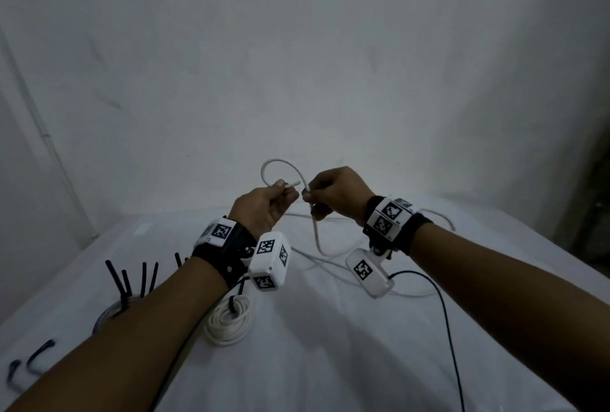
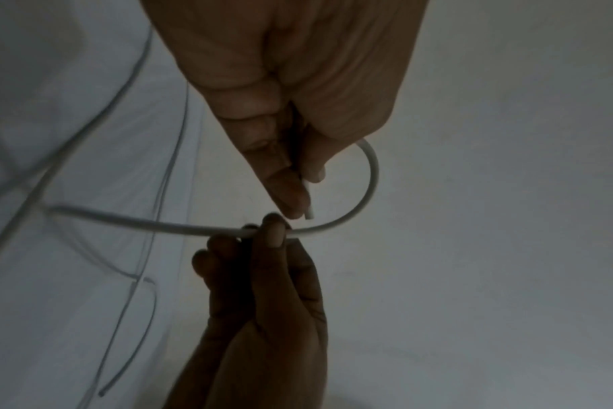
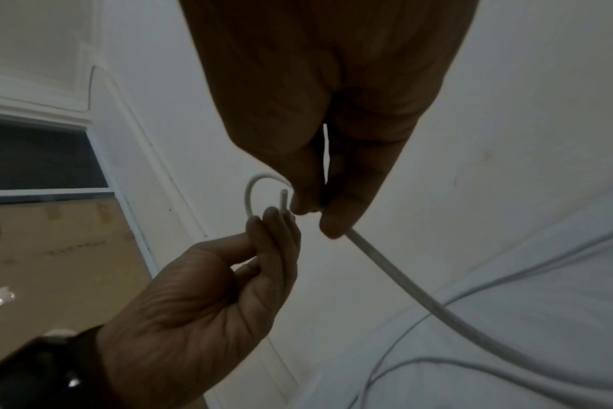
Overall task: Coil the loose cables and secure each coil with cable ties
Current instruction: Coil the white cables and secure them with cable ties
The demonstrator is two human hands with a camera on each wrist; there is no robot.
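A loose white cable [image 1: 316,233] rises from the table into a small loop [image 1: 280,163] held in the air between both hands. My left hand [image 1: 283,189] pinches the cable's free end [image 2: 308,204] between thumb and forefinger. My right hand [image 1: 309,195] pinches the cable a little further along, where the loop closes [image 2: 263,233]. In the right wrist view the cable [image 3: 403,282] runs from my right hand's fingers [image 3: 336,221] down to the table, and the cut end [image 3: 283,198] stands up beside my left hand's fingertips [image 3: 273,221].
A tied white coil [image 1: 227,319] lies under my left wrist. A clear coil [image 1: 107,314] with black cable ties [image 1: 132,276] sticking up sits at the left, with loose black ties [image 1: 36,355] nearer me. A thin black wire [image 1: 445,312] crosses the white table [image 1: 330,362].
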